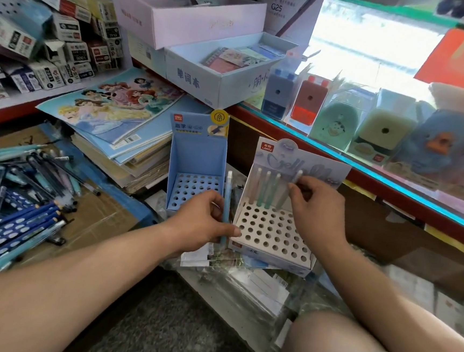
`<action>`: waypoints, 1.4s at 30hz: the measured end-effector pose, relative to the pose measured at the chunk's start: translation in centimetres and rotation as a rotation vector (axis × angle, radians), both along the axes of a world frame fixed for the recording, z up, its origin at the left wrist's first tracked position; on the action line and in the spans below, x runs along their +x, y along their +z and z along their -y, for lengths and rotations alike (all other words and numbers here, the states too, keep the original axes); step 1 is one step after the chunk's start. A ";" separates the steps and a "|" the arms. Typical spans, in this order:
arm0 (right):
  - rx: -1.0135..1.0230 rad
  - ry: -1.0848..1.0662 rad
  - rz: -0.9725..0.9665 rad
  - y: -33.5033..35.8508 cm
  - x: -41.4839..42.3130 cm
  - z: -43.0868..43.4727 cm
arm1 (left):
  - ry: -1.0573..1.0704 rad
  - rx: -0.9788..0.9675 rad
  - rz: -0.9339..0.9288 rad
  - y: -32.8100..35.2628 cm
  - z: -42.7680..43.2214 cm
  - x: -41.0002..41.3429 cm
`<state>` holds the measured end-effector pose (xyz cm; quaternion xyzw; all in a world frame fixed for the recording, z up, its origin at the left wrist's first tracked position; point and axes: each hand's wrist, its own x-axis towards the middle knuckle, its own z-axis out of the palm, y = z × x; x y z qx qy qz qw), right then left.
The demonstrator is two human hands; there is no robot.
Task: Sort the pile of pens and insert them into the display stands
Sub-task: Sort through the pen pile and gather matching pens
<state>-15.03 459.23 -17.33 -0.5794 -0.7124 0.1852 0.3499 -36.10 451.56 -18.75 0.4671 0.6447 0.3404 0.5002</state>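
A white display stand [273, 235] with many round holes sits in front of me, and three pastel pens [266, 188] stand in its back row. My right hand [316, 208] pinches a fourth pale pen [295, 181] that leans into the back row. My left hand [207, 218] grips a light blue pen [227, 200] upright, just left of the white stand. Behind it stands a blue display stand [196, 170] with nothing in its holes. The pile of pens and blue pencils [19, 193] lies at the left on cardboard.
Stacked notebooks and a cartoon-cover book [112, 115] lie behind the pile. Boxes of stationery [214, 70] sit on the counter. A glass case [370, 126] with pencil sharpeners runs along the right. Plastic-wrapped packs [243, 286] lie under the white stand. My knee [336, 345] is at the lower right.
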 end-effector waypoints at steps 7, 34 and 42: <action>-0.078 -0.006 0.100 -1.2 -0.1 -0.9 | 0.039 0.066 0.065 0.1 0.0 0.5; -0.290 0.327 -0.228 2.8 -1.1 3.0 | -0.082 0.224 -0.098 1.0 -0.2 3.4; -0.039 -0.035 -0.076 1.8 1.6 0.8 | 0.002 0.185 -0.535 -1.0 -1.1 2.5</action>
